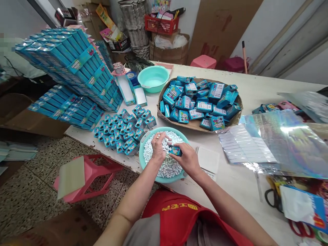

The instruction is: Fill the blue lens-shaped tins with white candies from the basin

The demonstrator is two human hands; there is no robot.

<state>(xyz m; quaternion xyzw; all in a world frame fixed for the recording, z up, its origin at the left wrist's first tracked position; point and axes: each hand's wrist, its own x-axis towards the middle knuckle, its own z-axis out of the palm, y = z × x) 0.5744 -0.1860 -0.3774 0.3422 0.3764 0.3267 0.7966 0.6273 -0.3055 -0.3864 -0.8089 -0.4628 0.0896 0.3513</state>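
Observation:
Over a turquoise basin [142, 160] full of small white candies [166, 169], my right hand [189, 159] grips a small blue candy box [175, 150] lying on its side. My left hand [159, 147] is closed around some white candies, its fingertips right at the box's left end. Left of the basin stand several small blue boxes [123, 128] in rows, many showing open tops. A cardboard tray [164, 119] behind the basin holds a heap of blue boxes [204, 106].
Tall stacks of blue boxes [77, 65] rise at the left. An empty turquoise bowl [153, 79] sits at the back. A flat white scale [208, 160] lies right of the basin, with shiny plastic sheets [287, 136] and scissors [273, 198] farther right. A pink stool [94, 177] stands left below.

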